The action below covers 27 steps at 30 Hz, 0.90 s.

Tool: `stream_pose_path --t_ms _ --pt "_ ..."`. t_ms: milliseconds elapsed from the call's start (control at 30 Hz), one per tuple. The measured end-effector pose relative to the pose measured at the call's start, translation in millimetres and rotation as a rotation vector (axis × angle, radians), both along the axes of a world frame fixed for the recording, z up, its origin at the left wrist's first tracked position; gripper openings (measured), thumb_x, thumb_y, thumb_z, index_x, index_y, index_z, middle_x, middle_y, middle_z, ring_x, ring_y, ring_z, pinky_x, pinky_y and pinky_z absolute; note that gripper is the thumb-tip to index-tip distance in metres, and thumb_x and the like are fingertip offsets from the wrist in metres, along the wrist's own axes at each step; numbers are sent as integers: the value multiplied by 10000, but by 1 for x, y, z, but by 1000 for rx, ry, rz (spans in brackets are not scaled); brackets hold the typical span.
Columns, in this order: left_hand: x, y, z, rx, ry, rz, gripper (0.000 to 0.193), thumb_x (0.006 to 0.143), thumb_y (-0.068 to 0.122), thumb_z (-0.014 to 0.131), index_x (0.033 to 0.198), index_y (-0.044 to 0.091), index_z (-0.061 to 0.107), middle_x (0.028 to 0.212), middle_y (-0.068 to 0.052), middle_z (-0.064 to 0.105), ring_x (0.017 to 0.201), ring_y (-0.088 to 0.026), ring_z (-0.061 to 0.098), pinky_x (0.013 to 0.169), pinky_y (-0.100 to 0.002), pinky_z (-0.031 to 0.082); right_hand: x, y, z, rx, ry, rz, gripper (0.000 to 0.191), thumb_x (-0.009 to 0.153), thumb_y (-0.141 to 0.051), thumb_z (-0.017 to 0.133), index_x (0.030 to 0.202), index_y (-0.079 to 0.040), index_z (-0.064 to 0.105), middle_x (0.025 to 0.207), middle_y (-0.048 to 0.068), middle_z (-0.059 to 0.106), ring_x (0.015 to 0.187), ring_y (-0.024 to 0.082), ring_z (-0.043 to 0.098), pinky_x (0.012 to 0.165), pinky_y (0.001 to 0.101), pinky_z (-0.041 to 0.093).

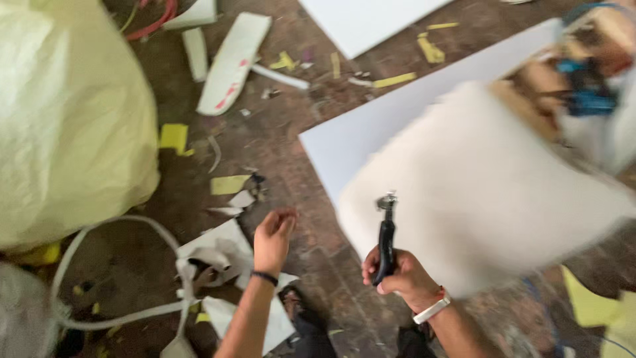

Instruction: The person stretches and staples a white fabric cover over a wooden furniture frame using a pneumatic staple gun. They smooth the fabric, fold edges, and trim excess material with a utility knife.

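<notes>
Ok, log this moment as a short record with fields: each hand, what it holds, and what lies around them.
Left hand: left hand, loosely curled, holds nothing, hangs over the brown floor
Right hand: right hand, gripped round a black-handled tool with a metal tip, tip pointing up
Nearest sheet: blurred white flat sheet, right behind the tool
Beneath it: larger white flat board on the floor
Left side: pale yellow plastic sack; white looped strap
Litter: yellow paper scraps and white offcuts
</notes>
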State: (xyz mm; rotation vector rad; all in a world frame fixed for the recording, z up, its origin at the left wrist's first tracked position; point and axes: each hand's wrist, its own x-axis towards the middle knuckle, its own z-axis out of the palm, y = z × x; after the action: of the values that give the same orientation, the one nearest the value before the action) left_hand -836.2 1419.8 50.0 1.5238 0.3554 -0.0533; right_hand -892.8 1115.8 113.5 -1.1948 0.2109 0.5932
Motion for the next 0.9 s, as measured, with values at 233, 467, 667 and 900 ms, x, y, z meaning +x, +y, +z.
stream_pose_path --t_ms 233,467,667,900 --pt "24 -282 129 461 -25 -308 354 898 227 684 1237 141 740 1245 -127 757 1036 -297 729 921 -415 577 -32 -247 105 -217 -202 -309 314 732 -82 604 1022 24 663 675 35 589 561 157 546 511 312 450" --pt "46 -446 123 808 -200 -418 682 884 372 729 1484 166 481 1655 -186 258 1523 -407 242 1199 -506 277 5 -395 152 -409 -298 -368 331 917 -93 649 1231 9 623 710 42 609 551 121 555 496 274 418" --pt "106 -478 106 1104 -41 -384 737 916 564 588 1567 291 375 1703 -153 81 1556 -400 44 1179 -709 59 64 -438 124 -461 -146 -396 427 945 -113 666 1355 2 635 732 37 624 556 100 541 511 261 447" --pt "137 -509 121 1206 77 -296 707 900 577 582 1551 355 421 1716 -123 103 1565 -439 41 1134 -791 23 183 -488 62 -398 -121 -121 492 888 -111 698 1360 -2 610 736 6 628 557 82 550 483 268 461"
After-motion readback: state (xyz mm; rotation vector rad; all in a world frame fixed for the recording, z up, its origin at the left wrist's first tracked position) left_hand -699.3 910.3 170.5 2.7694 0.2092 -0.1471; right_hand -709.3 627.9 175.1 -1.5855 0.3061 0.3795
